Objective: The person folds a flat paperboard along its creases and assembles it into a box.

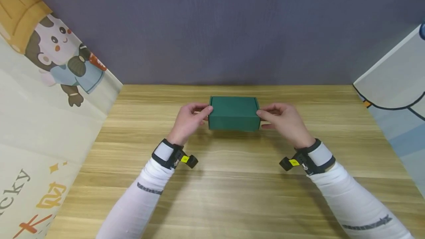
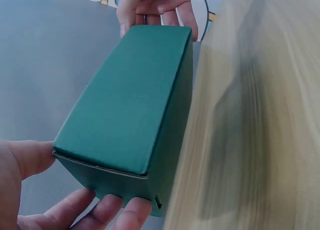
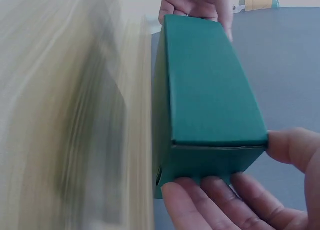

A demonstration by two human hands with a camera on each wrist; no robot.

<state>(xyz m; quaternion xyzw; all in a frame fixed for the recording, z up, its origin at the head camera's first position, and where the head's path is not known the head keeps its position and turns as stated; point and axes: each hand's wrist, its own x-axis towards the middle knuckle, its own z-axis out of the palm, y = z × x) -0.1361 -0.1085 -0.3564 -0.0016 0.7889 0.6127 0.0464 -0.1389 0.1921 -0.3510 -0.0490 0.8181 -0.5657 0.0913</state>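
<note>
A closed dark green cardboard box (image 1: 234,107) is held between both hands, over the far part of the wooden table. My left hand (image 1: 192,118) grips its left end, thumb at the top edge and fingers curled against the end face. At the opposite end my right hand (image 1: 281,121) holds it the same way, thumb on the near top corner. In the left wrist view the box (image 2: 125,100) shows its long side, with a small slot near a lower corner. The right wrist view shows the other end of the box (image 3: 212,85), fingertips pressed to it.
The wood-grain table (image 1: 229,191) meets a dark grey-blue backdrop (image 1: 232,28) just behind the box. A panel with a cartoon figure (image 1: 63,54) stands at the left, and another printed panel (image 1: 395,80) at the right. Both wrists wear strapped cameras.
</note>
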